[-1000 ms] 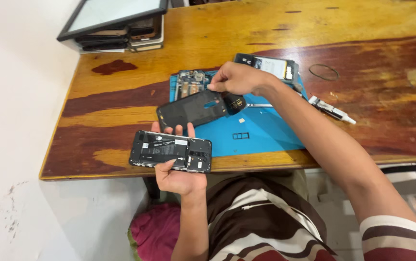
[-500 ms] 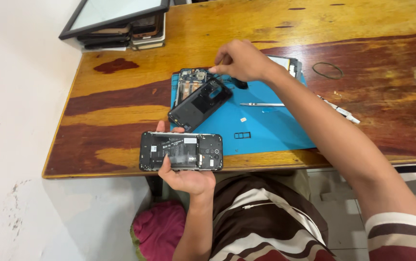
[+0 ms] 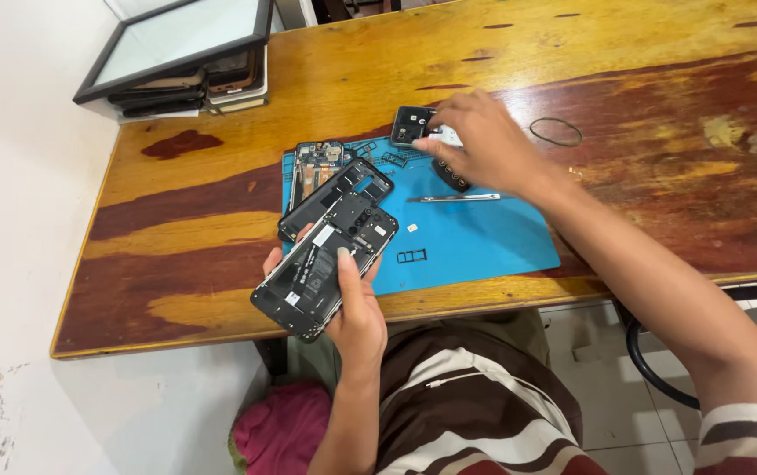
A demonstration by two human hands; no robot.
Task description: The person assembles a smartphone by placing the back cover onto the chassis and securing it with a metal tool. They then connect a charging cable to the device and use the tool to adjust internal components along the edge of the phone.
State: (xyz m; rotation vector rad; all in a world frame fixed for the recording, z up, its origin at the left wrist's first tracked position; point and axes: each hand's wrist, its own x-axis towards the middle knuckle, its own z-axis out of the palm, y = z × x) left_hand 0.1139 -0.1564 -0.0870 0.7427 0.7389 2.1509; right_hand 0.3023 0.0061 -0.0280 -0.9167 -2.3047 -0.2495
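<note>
So from my seat: my left hand (image 3: 354,315) is wrapped around an opened black smartphone with its back cover off (image 3: 324,266), thumb pressed along the right edge, fingers curled underneath. The phone hangs tilted over the near edge of the worn yellow-and-brown wooden table (image 3: 220,237), its top corner over the blue rubber repair mat (image 3: 484,237).

My right hand (image 3: 478,141) is out at the mat's far edge, fingers bent down and pinching at a small dark rectangular phone part (image 3: 410,125); I can't tell exactly how much of it they've got.

No real containers here, the mat is the closest thing. On it: a black phone back shell (image 3: 334,195) just behind the held phone, a bare phone frame with exposed boards (image 3: 312,164) at the far left corner, slim metal tweezers (image 3: 454,199) mid-mat, and a small SIM tray (image 3: 411,256) near the front.

Room-wise, the right part of the table is mostly open, only a black rubber band loop (image 3: 555,132). The far left corner has a stack of framed screens and phone shells (image 3: 181,66).
</note>
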